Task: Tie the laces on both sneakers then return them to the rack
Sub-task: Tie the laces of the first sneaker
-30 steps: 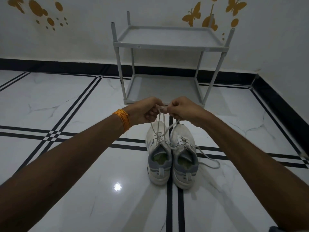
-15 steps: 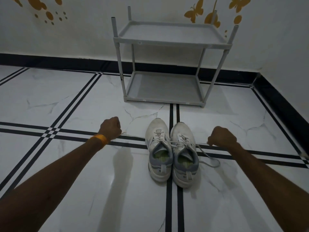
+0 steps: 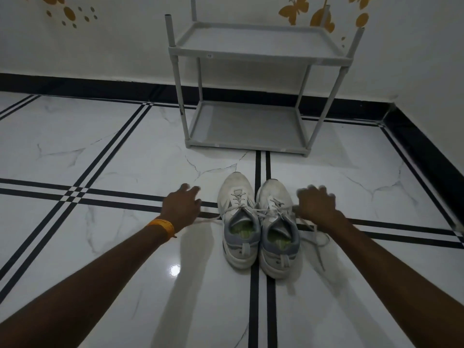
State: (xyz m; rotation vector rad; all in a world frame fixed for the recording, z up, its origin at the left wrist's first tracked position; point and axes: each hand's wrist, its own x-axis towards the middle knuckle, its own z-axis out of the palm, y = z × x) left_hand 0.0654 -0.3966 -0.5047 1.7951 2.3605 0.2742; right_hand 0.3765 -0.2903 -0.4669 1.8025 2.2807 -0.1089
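Note:
Two white sneakers with grey collars stand side by side on the floor, toes toward the rack: the left sneaker (image 3: 236, 222) and the right sneaker (image 3: 277, 232). Their white laces (image 3: 261, 210) cross in a flat first knot over the tongues. My left hand (image 3: 182, 207) hovers left of the pair with fingers spread, and one lace end lies slack on the tile beneath it. My right hand (image 3: 316, 204) is right of the pair, fingers apart and blurred, with the other lace end reaching its thumb side. The grey two-tier rack (image 3: 251, 56) stands empty behind.
A loose lace loop (image 3: 319, 243) trails on the floor beside the right sneaker. The glossy white tile floor (image 3: 113, 151) has black stripes. A black skirting (image 3: 414, 136) and the wall corner close off the right side.
My hands first met above the sneakers holding the laces, then pulled apart low as fists. Now both hands have moved slightly inward and their fingers have spread open.

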